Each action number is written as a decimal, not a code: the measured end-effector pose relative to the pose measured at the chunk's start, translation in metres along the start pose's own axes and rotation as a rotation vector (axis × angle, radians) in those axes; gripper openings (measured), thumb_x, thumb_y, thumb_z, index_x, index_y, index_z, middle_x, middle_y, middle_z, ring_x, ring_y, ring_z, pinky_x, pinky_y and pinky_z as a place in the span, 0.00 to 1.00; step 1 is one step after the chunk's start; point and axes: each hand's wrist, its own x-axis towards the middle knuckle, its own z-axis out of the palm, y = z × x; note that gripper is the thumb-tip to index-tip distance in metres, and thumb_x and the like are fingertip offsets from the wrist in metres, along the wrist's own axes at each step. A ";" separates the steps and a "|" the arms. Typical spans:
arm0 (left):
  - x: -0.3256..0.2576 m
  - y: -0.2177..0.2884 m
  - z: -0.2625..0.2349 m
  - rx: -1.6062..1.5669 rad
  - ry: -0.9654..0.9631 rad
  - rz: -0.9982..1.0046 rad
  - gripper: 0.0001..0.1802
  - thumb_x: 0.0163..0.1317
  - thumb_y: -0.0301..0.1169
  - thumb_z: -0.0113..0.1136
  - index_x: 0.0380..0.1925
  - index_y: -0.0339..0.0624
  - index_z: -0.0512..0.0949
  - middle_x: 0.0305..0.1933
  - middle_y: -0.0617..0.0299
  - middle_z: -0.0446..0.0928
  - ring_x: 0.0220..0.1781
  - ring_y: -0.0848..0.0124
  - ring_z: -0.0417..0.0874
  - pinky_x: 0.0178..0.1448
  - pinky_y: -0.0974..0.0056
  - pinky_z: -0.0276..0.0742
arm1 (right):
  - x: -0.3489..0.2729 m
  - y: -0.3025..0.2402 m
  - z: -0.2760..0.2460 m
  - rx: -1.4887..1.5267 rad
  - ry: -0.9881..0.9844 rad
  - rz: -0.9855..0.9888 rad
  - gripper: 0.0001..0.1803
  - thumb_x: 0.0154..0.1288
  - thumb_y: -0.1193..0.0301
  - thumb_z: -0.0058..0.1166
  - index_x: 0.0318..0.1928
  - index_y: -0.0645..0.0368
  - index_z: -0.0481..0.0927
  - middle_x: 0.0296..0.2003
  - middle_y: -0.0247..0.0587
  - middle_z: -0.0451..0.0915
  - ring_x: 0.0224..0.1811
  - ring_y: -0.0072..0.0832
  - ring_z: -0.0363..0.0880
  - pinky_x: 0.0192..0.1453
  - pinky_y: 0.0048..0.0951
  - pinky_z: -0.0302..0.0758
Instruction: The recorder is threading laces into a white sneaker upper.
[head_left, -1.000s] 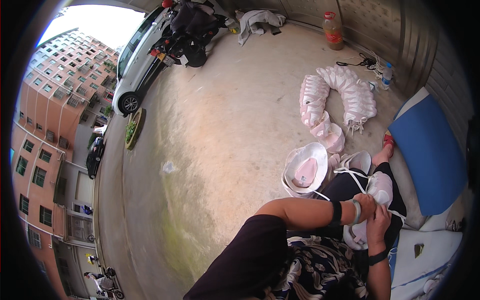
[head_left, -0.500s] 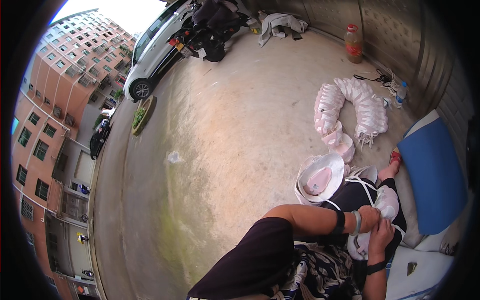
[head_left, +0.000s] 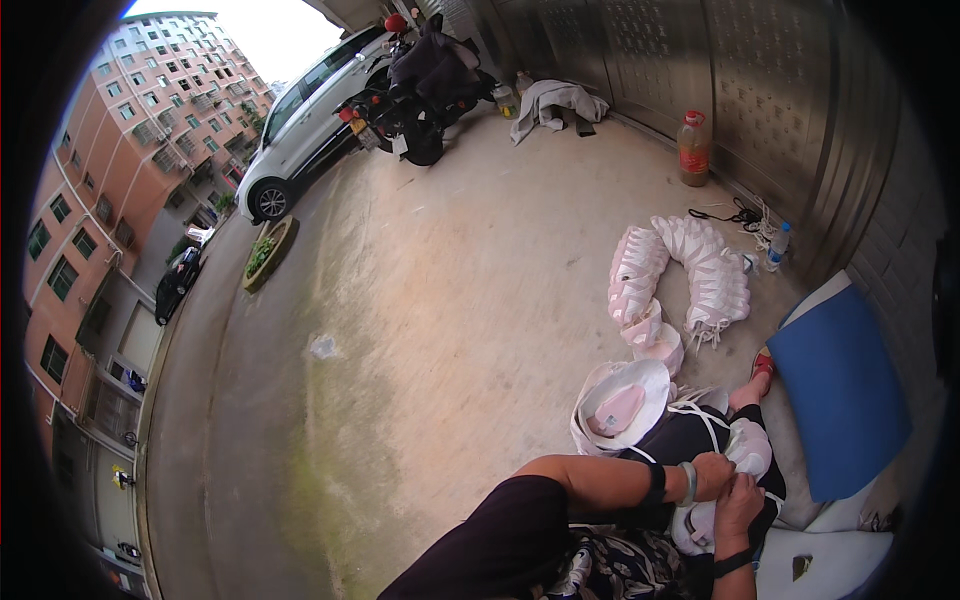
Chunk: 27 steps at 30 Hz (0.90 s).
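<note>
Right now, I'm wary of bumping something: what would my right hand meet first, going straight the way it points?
Probably the pink-and-white shoe piece, just beyond your right hand; they may be touching, but depth is unclear.

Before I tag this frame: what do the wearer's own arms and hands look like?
Left hand: ungloved, pale greyish bangle at the wrist, black band farther up the forearm, dark sleeve ending near the elbow. Right hand: ungloved, second black band on the forearm; no sleeve visible.
</note>
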 end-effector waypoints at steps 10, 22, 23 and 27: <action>-0.005 -0.010 0.000 -0.077 0.149 0.030 0.05 0.43 0.29 0.56 0.21 0.40 0.75 0.21 0.47 0.76 0.29 0.50 0.79 0.35 0.52 0.74 | 0.002 -0.008 -0.001 0.039 0.084 -0.046 0.05 0.53 0.72 0.51 0.26 0.58 0.71 0.25 0.44 0.74 0.28 0.43 0.73 0.34 0.41 0.63; -0.008 0.010 0.008 0.098 0.087 0.001 0.08 0.47 0.30 0.53 0.28 0.41 0.78 0.20 0.48 0.76 0.26 0.52 0.80 0.29 0.51 0.75 | -0.025 0.007 -0.035 -0.152 -0.198 0.075 0.06 0.55 0.70 0.50 0.26 0.60 0.72 0.23 0.47 0.74 0.29 0.43 0.75 0.37 0.43 0.66; -0.009 0.009 0.008 0.113 0.099 -0.040 0.10 0.47 0.30 0.52 0.30 0.42 0.78 0.20 0.48 0.76 0.26 0.52 0.80 0.30 0.51 0.75 | -0.042 0.011 -0.047 -0.176 -0.203 0.075 0.07 0.56 0.70 0.50 0.25 0.60 0.71 0.22 0.47 0.74 0.28 0.45 0.74 0.37 0.44 0.66; -0.020 0.003 -0.022 0.085 0.035 -0.080 0.16 0.45 0.27 0.50 0.37 0.44 0.78 0.24 0.48 0.77 0.29 0.53 0.80 0.33 0.53 0.76 | -0.109 0.082 -0.072 0.089 -0.166 0.298 0.13 0.60 0.68 0.49 0.22 0.61 0.67 0.19 0.52 0.70 0.24 0.51 0.70 0.28 0.46 0.65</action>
